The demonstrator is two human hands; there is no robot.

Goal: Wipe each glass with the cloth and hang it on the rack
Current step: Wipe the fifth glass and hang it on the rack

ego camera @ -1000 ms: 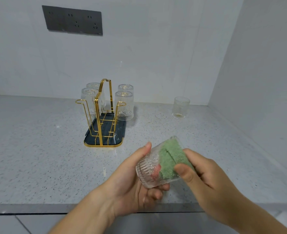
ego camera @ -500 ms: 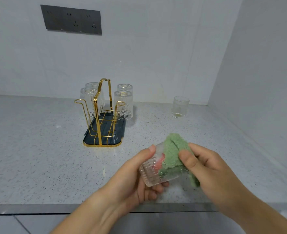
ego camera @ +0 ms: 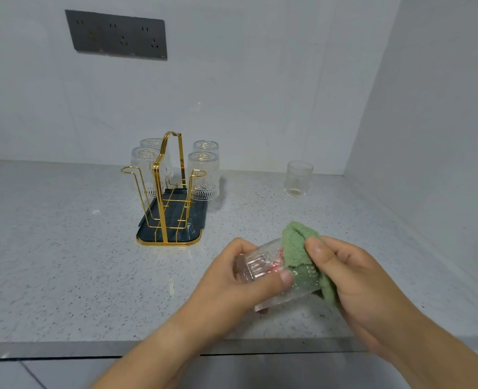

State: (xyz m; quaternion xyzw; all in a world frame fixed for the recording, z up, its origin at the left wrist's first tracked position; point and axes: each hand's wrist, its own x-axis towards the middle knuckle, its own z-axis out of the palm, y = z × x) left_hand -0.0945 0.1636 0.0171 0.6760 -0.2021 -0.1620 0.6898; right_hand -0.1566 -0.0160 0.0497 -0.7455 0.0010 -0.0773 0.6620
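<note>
My left hand (ego camera: 232, 284) grips a ribbed clear glass (ego camera: 260, 266) on its side above the counter's front edge, its mouth toward the right. My right hand (ego camera: 353, 279) pinches a green cloth (ego camera: 299, 248) that wraps over the glass's rim, with part of it inside. The gold wire rack (ego camera: 166, 192) stands on its dark tray (ego camera: 148, 234) at centre left. Several glasses hang upside down on its far pegs, one of them at front right (ego camera: 204, 175). The two near pegs are bare. Another glass (ego camera: 298, 178) stands upright on the counter near the back right corner.
The speckled grey counter (ego camera: 63, 262) ends in a front edge just below my hands. A white wall rises at the right (ego camera: 443, 136). A dark socket panel (ego camera: 117, 35) is on the back wall.
The cloth has come partly out of the glass and now folds over its rim. My left hand has turned the glass, its thumb now across the front. Both hands shifted slightly right.
</note>
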